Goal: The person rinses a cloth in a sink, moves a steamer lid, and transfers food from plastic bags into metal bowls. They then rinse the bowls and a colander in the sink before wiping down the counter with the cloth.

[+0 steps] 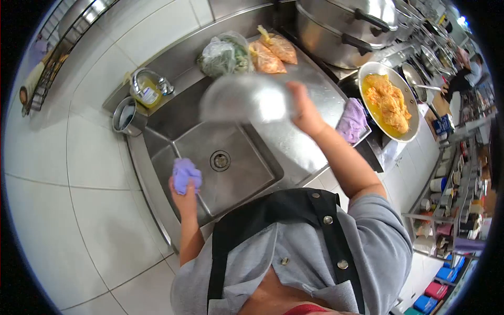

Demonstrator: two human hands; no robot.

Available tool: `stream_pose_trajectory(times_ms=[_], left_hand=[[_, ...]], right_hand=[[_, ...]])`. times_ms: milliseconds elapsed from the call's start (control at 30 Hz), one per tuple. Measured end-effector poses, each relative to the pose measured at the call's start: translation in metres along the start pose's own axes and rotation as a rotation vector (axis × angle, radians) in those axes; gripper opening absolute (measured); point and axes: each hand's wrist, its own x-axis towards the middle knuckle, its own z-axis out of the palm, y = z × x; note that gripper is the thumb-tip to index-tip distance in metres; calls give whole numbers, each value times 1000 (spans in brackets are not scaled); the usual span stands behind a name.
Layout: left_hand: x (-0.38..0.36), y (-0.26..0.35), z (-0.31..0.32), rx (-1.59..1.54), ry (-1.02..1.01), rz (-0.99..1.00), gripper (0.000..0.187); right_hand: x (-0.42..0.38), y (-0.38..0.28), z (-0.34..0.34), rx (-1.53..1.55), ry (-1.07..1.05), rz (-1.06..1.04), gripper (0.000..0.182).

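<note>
My left hand (184, 199) is closed round a bunched purple cloth (186, 174) over the left side of the steel sink (241, 173). Raised above the sink's back edge, my right hand (306, 113) grips the rim of a shiny metal bowl (249, 98). Motion smears the bowl, and its far side points left. Under it, part of the basin and counter is hidden. Behind the bowl lie a clear bag of greens (226, 56) and bags of orange food (273, 51).
A tap (149, 81), a bottle of yellow liquid (147, 94) and a metal pot (129, 116) line the sink's left edge. To the right are another purple cloth (352, 121), a pan of food in yellow liquid (388, 105) and a large steamer (341, 31). Another person (470, 73) is far right.
</note>
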Motion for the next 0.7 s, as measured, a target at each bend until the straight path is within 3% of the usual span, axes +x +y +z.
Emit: stream_pose_trajectory(times_ms=[33, 67, 100, 133, 167, 233, 300, 400, 467, 533, 567, 633, 667, 700], left_hand=[[11, -10, -6, 55, 154, 26, 44], [21, -1, -14, 82, 118, 185, 42], [28, -5, -20, 59, 193, 148, 41], [29, 19, -19, 10, 169, 105, 42], [30, 43, -17, -38, 136, 61, 44], [35, 32, -20, 90, 274, 142, 48], [38, 40, -3, -44, 269, 145, 54], [32, 70, 48, -218, -24, 127, 59], [7, 113, 103, -214, -251, 159, 62], [-11, 123, 151, -144, -678, 453, 66], [-34, 142, 177, -155, -727, 471, 66], [-91, 185, 237, -730, -1225, 29, 55], [-109, 195, 262, -734, -1271, 35, 55], [-128, 202, 285, -549, -1333, -22, 46]], right_hand=[[3, -26, 3, 215, -115, 150, 35], [-1, -25, 17, 67, -152, -23, 32], [-6, -33, 18, -19, -238, -132, 30], [-11, -37, 20, -203, -212, -298, 31], [-17, -38, 21, -181, -163, -317, 34], [-30, -39, 7, 29, -97, -146, 47], [-43, -34, -19, 76, -33, 10, 53], [-85, -19, -57, 181, 241, 259, 59], [-120, -12, -87, 600, 572, 596, 58], [-162, -9, -141, 684, 651, 758, 45], [-186, -12, -169, 720, 712, 821, 42], [-245, -17, -216, 726, 812, 903, 39], [-280, -18, -237, 696, 846, 928, 39], [-308, -31, -257, 725, 941, 988, 35]])
